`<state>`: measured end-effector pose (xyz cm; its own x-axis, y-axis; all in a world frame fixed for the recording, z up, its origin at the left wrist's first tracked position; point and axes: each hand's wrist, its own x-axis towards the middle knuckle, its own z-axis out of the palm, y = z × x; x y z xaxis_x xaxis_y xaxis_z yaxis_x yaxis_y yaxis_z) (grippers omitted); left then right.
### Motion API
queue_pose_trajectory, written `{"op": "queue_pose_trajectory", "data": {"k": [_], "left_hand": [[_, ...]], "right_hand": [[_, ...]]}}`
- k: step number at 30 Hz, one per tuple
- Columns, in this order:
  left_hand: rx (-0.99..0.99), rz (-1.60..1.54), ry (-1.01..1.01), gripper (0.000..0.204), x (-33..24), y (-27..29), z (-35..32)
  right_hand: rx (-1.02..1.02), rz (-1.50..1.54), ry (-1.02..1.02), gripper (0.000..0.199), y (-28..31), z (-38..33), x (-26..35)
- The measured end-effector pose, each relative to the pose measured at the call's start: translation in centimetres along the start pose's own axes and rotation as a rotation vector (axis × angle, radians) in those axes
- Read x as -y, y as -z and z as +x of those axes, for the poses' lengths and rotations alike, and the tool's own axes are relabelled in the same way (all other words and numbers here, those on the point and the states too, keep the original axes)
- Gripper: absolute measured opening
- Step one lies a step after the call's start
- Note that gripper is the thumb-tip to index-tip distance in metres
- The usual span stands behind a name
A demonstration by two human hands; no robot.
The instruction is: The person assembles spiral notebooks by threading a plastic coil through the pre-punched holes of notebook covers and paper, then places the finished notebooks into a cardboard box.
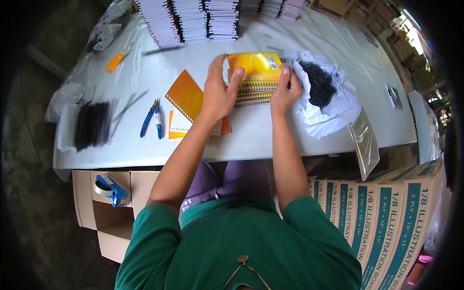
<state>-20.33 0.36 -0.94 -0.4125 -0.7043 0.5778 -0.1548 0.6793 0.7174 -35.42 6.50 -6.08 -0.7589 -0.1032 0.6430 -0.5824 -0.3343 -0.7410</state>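
A stack of yellow-covered spiral notebooks (254, 67) lies in front of me, with several wire-bound spines showing along its near side. My left hand (220, 89) grips the stack's left side, its thumb over the top cover's edge. At the right edge, my right hand (285, 91) closes with its thumb on top and fingers curled below. Left of the stack are a loose orange punched cover (185, 94) and white punched sheets (181, 123), partly hidden by my left forearm. Blue-handled pliers (149, 119) and another blue tool (158, 123) lie beside them.
Black wire scraps (316, 83) fill crumpled white paper (333, 118) at right. Black binding coils (93, 125) lie at left. Tall stacks of bound pads (191, 21) stand at the back. Below the table are an open carton (111, 241), a blue tape dispenser (113, 189) and cardboard boxes (382, 227).
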Motion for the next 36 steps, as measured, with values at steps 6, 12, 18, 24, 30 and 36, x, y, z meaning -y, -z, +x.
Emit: {"op": "queue_pose_trajectory", "data": {"k": [6, 12, 18, 24, 30, 36], "left_hand": [[-0.023, -0.232, 0.088, 0.041, 2.3, -1.6, -1.0], [0.717, 0.603, 0.048, 0.066, -0.6, 8.6, -3.5], [0.553, 0.642, -0.145, 0.043, 2.1, 12.3, -9.8], [-0.098, 0.154, 0.162, 0.025, -1.4, 12.0, -9.3], [-0.097, -0.664, 0.603, 0.023, -4.5, 11.6, -9.1], [0.091, -0.784, 0.522, 0.051, -4.4, 14.5, -8.9]], "right_hand": [[-0.029, -0.047, 0.056, 0.014, -0.3, -0.5, -0.7], [-0.011, -0.157, 0.284, 0.017, 2.3, 0.3, -0.4], [-0.025, 0.029, 0.395, 0.031, 1.1, -3.0, 7.4], [0.978, -0.024, 0.396, 0.063, 3.0, -12.4, 14.7], [0.732, -0.329, 0.49, 0.061, 0.3, -15.0, 13.8], [0.709, 0.301, -0.019, 0.028, 1.5, -10.2, 13.9]]}}
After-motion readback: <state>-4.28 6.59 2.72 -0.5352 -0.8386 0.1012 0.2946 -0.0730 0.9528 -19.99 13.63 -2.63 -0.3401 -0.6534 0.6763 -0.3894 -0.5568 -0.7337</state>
